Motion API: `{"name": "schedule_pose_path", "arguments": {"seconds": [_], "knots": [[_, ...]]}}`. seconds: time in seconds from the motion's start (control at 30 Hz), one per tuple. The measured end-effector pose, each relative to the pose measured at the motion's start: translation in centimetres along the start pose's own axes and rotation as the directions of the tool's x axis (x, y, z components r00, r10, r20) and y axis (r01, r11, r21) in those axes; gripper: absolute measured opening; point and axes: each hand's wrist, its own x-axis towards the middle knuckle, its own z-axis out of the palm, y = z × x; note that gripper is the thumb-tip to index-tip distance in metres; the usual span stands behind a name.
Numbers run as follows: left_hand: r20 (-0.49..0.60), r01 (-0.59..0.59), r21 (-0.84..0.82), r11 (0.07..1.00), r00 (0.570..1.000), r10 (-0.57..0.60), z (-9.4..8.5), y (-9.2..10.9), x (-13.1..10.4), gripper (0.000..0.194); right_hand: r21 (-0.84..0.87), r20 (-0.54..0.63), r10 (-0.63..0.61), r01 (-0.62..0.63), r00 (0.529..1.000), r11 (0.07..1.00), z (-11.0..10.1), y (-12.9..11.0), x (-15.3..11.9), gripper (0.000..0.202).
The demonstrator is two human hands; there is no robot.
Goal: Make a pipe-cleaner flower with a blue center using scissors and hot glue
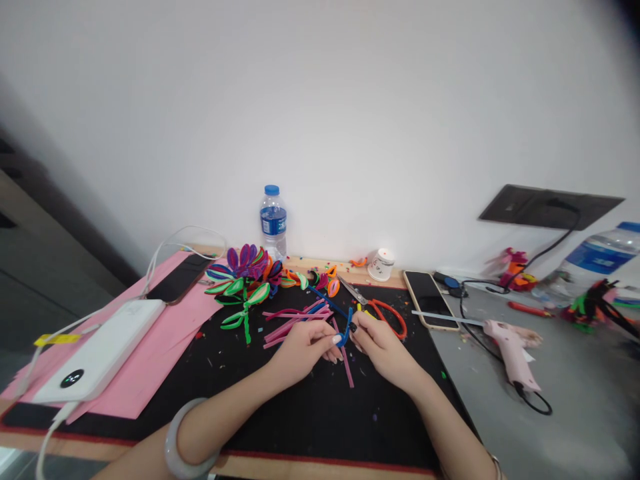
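On the desk, from big things to small ones:

Black mat (310,413): it covers the middle of the desk — both hands work over it, and tiny colour scraps lie all about.

Pink paper (165,340): it lies at the left side of the mat, with a white power bank (100,350) on top.

Glue gun (513,350): it lies on the grey table to the right, well apart from the hands.

Finished flower (245,280): purple, orange and green loops on a green stem, at the back of the mat. This part looks done.

Scissors (383,308): orange handles, lying just behind the right hand.

Pink strips (295,319): a loose bunch of straight fuzzy sticks, near the left hand. They look not bent yet, so I think more petals are left to make.

Blue pipe cleaner (345,328): it sits between the two hands, just above the mat, curled into a small loop — this petal looks only half made.

Left hand (303,350): palm down, wrist low on the mat, fingers curled, fingertips pinching the blue loop. A pale bangle (183,443) is on this arm.

Right hand (383,347): it comes in from the right, fingers bent, thumb and first finger pinching the other side of the blue loop.
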Motion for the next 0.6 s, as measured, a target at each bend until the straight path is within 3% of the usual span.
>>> {"name": "schedule_pose_path", "arguments": {"seconds": [0.3, 0.6], "knots": [[0.006, 0.005, -0.012, 1.000, 1.000, -0.005, 0.10, -0.04, -0.01, 0.026, -0.038, -0.010, 0.009, -0.009, 1.000, 0.999, -0.09, 0.20, 0.14, 0.020], [-0.048, 0.132, -0.268, 0.954, 0.988, -0.150, 0.16, 0.18, 0.37, 0.026, 0.032, -0.140, 0.031, -0.027, 0.990, 0.999, 0.58, 0.44, 0.22, 0.020]]}}
